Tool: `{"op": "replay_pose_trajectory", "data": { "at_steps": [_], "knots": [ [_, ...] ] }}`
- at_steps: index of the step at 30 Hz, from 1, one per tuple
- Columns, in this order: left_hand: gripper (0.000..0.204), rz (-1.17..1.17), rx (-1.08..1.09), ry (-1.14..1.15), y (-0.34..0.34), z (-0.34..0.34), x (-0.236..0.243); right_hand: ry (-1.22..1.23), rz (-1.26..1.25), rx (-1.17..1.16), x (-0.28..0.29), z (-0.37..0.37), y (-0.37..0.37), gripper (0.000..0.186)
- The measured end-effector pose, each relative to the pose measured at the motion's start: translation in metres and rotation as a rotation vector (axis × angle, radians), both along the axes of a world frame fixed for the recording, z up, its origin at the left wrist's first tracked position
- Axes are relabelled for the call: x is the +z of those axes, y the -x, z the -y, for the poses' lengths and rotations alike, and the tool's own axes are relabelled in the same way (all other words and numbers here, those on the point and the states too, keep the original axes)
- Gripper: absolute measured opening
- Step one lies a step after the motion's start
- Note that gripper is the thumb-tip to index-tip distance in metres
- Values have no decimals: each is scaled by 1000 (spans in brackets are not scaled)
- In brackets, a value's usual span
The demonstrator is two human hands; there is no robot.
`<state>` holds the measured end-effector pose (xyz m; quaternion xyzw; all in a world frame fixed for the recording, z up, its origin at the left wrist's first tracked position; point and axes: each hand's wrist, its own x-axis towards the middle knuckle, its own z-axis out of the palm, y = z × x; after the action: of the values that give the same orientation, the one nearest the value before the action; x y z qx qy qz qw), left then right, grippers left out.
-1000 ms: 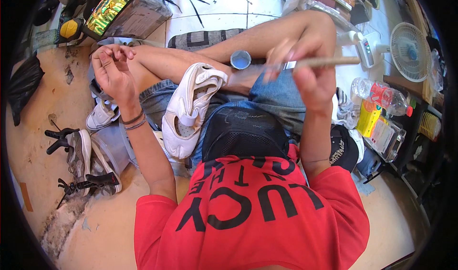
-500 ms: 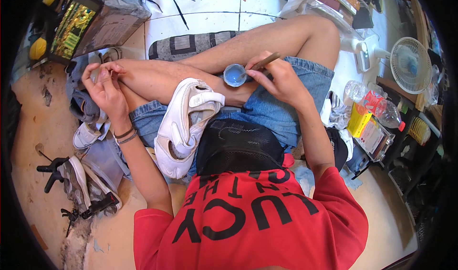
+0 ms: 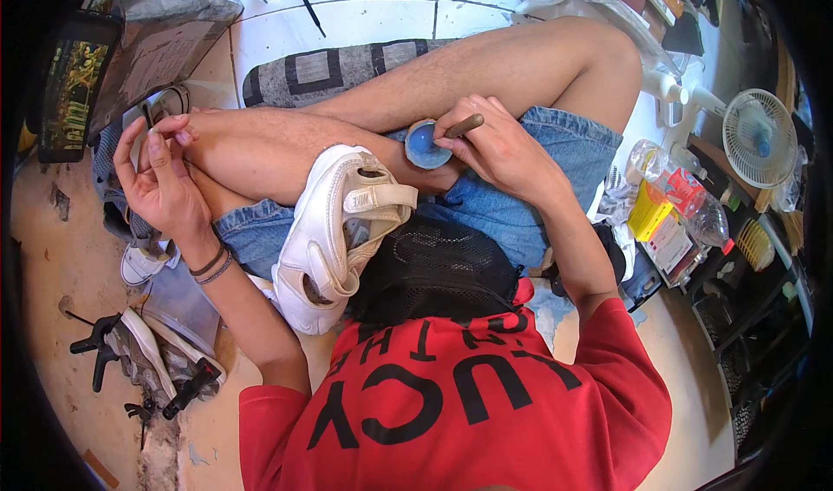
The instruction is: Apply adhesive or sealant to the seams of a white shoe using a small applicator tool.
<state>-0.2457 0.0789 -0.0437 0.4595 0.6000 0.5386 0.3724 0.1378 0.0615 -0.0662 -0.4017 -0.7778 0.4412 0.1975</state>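
My right hand [image 3: 499, 153] grips a thin brown handle [image 3: 468, 125], probably a brush, with its lower end hidden at a small cup of blue liquid [image 3: 419, 151] by my crossed legs. Over my other shin, my left hand [image 3: 160, 170] is raised with the fingers loosely bent and apart, holding nothing. A white shoe with cut-out openings and a strap [image 3: 308, 261] lies in my lap between my hands, against a black mesh item [image 3: 434, 265].
A phone [image 3: 74, 83] leans by a box [image 3: 173, 36] at upper left. Shoes with black clamps [image 3: 156, 361] lie lower left. Plastic bottles [image 3: 681, 192], a yellow box [image 3: 648, 213], a small white fan [image 3: 757, 135] and a dark rack [image 3: 755, 300] crowd the right side.
My right hand has come down with the handle from raised in the air to the blue cup. My left hand's fingers have spread a little. The view has shifted slightly.
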Motion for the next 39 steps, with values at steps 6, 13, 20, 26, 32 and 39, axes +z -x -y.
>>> {"op": "replay_pose_trajectory", "data": {
  "at_steps": [6,13,20,26,32,39],
  "knots": [
    [22,21,-17,-31,1,3,-3,9,-10,3,-1,0,-2,16],
    [18,-73,-28,-19,1,9,-5,51,-86,-75,-3,2,-4,12],
    [22,-271,-307,-2,18,23,-6,30,-142,-118,11,0,-6,14],
    [21,-572,-568,168,-59,12,11,-167,-36,-33,48,0,2,11],
    [25,-883,-836,98,-73,32,16,-162,157,35,49,9,11,13],
    [31,-802,-820,47,-73,49,12,-183,77,-198,44,18,4,21]
  ]
}}
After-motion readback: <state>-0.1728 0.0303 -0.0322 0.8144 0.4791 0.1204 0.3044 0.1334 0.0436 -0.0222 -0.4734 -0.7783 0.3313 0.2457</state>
